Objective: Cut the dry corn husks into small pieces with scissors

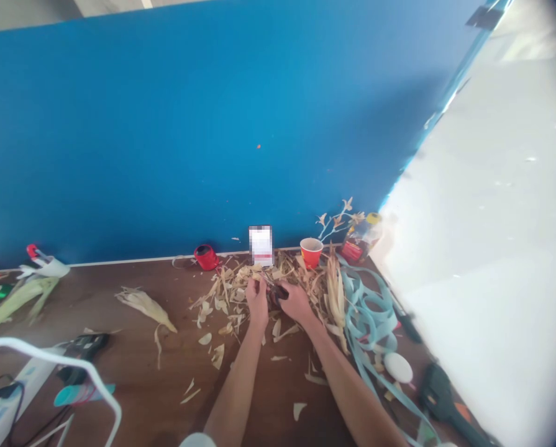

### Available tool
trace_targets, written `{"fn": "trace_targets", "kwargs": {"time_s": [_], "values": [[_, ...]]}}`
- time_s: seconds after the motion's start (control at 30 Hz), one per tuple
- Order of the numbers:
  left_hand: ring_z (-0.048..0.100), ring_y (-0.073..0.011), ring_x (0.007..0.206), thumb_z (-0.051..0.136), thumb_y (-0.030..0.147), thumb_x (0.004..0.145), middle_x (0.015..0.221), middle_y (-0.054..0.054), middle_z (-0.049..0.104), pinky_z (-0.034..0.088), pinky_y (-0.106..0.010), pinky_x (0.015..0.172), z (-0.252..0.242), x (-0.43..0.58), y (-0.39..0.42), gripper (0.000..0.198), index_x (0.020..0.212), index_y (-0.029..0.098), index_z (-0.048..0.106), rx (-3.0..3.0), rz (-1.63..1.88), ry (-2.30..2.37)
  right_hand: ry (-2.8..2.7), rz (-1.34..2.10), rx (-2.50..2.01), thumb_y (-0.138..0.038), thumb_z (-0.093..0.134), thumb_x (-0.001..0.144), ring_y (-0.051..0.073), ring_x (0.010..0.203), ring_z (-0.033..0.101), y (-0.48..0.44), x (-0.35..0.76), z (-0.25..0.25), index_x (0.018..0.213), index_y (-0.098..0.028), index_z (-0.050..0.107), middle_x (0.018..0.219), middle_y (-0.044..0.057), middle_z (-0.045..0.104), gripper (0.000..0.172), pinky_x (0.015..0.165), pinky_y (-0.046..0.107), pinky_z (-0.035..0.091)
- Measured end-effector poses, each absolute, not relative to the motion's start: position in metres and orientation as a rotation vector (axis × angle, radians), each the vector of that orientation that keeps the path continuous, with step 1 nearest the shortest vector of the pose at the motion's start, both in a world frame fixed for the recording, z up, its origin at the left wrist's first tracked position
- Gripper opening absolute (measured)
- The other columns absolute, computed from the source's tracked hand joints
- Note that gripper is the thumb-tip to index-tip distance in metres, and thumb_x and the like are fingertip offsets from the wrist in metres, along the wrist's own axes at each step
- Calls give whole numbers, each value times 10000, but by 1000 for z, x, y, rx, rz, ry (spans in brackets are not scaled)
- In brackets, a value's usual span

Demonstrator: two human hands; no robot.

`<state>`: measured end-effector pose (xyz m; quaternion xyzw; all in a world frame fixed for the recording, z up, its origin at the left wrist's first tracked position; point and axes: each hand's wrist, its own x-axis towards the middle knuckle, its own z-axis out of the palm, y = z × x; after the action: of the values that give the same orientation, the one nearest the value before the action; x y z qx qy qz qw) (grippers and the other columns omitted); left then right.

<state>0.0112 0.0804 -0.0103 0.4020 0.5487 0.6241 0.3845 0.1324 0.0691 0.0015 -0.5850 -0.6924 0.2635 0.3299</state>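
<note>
My left hand (258,303) is closed in a pinch over the pile, seemingly on a small pale piece of dried corn husk, though the fingers mostly cover it. Close beside it, my right hand (296,302) grips dark-handled scissors (280,294), whose blades point toward the left fingertips. Around and under both hands lies a heap of dried corn husk scraps (231,282), cut into strips and petal-like bits. Just beyond the hands a phone (261,246) leans upright against the blue partition, its screen lit and blurred.
A red tape roll (206,257) and an orange paper cup (311,253) stand behind the heap. Blue-green ribbon (368,307) coils at right, near a black glue gun (445,397). A whole husk (147,307) lies left; a power strip (21,391) sits front left. The blue partition (212,124) closes the back.
</note>
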Motion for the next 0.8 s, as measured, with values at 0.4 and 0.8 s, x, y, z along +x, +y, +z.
{"fn": "trace_targets", "kwargs": {"time_s": [0.4,0.8], "values": [[446,-98,571,548,504,817,630,32,480,378,-223,572,-8,14,83,342,800,162,541,1025,1583,1349,-1783,717,-1530,-157,581,689,188,845,649,73,133,-5,1049,-255,662,946,5,719,381,758,251,453],[471,-99,606,577,483,790,696,16,500,404,-226,604,-11,16,86,316,810,170,536,966,1649,1270,-1821,644,-1508,-162,570,721,188,842,639,70,133,-2,1025,-239,663,943,13,715,327,767,257,449]]}}
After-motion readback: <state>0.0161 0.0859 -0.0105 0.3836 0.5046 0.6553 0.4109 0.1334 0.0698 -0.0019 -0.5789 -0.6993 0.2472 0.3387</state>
